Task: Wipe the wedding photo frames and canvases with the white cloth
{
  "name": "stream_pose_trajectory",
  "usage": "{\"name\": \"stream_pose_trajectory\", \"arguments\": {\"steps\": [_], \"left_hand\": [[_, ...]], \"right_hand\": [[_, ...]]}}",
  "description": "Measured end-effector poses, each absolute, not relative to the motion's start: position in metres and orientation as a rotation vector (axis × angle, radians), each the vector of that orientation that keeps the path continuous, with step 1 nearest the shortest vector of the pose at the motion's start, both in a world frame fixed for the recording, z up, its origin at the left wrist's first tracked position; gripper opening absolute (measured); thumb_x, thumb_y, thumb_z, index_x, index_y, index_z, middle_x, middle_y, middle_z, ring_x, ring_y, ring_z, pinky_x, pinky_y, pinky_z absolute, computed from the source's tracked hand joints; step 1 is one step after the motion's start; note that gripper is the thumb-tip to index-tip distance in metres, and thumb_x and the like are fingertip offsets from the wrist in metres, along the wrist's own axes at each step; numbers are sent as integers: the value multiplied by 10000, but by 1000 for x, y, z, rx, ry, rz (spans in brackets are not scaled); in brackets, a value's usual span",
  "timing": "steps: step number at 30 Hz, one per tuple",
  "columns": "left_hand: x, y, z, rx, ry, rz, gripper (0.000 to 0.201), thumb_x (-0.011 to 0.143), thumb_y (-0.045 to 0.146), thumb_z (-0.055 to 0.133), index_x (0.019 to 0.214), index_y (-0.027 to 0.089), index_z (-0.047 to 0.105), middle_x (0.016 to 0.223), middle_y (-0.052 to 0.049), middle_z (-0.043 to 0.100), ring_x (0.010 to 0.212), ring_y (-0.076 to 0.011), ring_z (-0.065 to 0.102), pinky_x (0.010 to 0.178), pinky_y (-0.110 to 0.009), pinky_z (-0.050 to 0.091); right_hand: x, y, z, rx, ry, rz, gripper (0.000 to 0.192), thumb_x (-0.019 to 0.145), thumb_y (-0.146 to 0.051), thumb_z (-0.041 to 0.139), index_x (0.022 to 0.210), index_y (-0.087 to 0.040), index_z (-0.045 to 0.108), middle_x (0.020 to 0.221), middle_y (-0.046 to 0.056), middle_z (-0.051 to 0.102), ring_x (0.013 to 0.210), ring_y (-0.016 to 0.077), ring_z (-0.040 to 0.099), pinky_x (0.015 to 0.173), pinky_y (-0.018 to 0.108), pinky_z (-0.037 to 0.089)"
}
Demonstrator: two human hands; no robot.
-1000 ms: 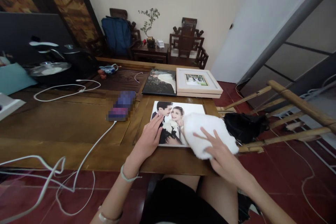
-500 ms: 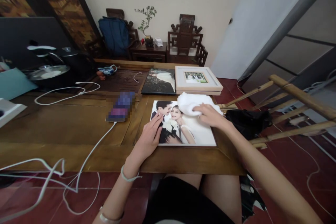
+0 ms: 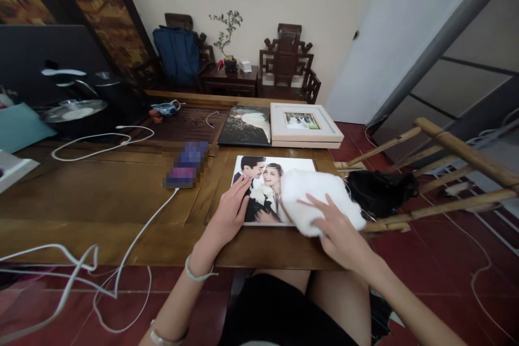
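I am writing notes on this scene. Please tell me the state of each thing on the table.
Photo: flat, partly covered by cloth.
Cloth: bunched, under right hand.
Left hand: flat on photo edge.
Framed picture: lying flat.
Dark photo: lying flat.

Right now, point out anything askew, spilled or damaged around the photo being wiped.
Nothing is spilled or damaged. The photo print lies flat and square to the table edge; the left hand rests on it, and the right hand presses the white cloth onto it. Loose white cables trail off the front edge.
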State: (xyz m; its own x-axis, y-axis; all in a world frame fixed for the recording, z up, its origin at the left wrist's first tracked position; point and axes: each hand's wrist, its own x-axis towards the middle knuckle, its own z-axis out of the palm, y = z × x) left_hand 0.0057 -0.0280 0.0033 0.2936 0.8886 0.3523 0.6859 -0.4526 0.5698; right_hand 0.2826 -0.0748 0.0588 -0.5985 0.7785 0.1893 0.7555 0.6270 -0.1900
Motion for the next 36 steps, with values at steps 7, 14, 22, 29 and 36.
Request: {"name": "stream_pose_trajectory", "arguments": {"steps": [7,14,22,29,36], "left_hand": [[5,-27,0,2272,1427,918,432,943,256,297,1348,146,398,1422,-129,407,1360,-232,289,1091,-485,283],[3,-27,0,2299,1415,920,431,944,260,305,1350,146,395,1420,-133,409,1358,-234,293,1088,-493,286],[3,-28,2,2291,1391,942,433,941,252,322,1362,174,386,1420,-114,413,1352,-226,306,1098,-476,278],[5,-27,0,2276,1391,980,423,933,249,335,1341,171,418,1405,-121,432,1349,-235,313,1095,-488,282],[5,-26,0,2290,1397,969,427,933,238,331,1345,159,409,1400,-125,437,1353,-233,305,1095,-485,286]], "right_hand": [[278,-133,70,-1134,-2728,268,384,512,50,346,701,-172,596,1393,66,445,1367,263,215,1088,608,162],[276,-30,68,-1190,-2670,307,484,577,7,373,951,-151,636,1283,155,544,1320,239,333,1088,554,187],[279,59,67,-1342,-2457,321,524,585,-38,370,999,-185,655,1052,66,689,1045,279,592,1037,654,85],[292,-45,56,-1229,-2624,211,415,578,13,362,836,-175,627,1382,88,455,1326,251,322,1093,595,87],[283,-137,71,-1099,-2801,286,360,512,38,353,690,-175,583,1423,38,397,1373,288,182,1061,671,36]]}}
